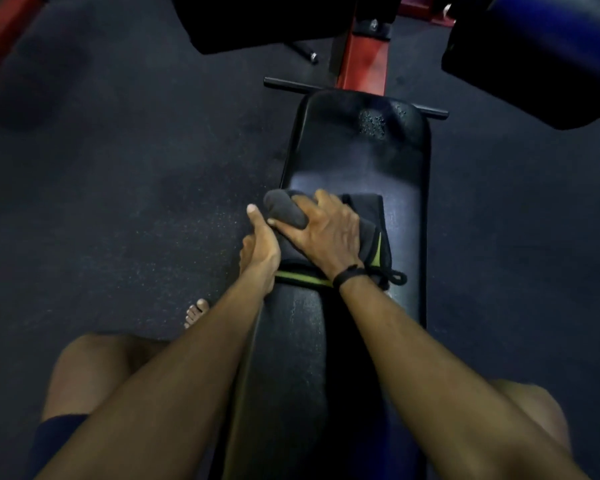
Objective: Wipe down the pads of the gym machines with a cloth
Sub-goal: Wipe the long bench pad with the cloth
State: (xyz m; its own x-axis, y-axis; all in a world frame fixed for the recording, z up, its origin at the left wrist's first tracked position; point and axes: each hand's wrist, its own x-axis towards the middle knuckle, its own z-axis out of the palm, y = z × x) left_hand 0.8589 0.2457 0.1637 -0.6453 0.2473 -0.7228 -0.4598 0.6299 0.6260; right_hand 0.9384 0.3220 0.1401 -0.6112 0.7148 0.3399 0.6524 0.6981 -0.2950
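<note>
Rubber flooring [125, 174], dark and speckled, lies all around the bench pad [357, 161], which we take as our landmark. Beyond the pad's far end a red steel post [361, 60] rises behind a thin black crossbar [291, 85], and two other black pads hang above the far end, one to its left [274, 19] and one to its right [534, 64].

We straddle the pad, bare knees to either side of its near end, with its long axis running straight away from us. Our grey cloth [364, 226], edged in lime green, lies folded across the pad's middle, toward its left edge, with one end rolled up thick.

Our right hand [329, 233] is on top of the cloth, fingers spread and pressing down, two of them curling round the rolled end. Our left hand [262, 244] sits at the pad's left edge, just beside the cloth, thumb up; its fingers are hidden behind the palm, so we cannot tell whether they hold the cloth's edge.

Past the cloth the pad's far half shows a dull haze and, near its far end, a patch of droplets [373, 123]. We judge that stretch is not yet wiped, so the coming stroke should push the cloth forward along the long axis, led by the right hand.
</note>
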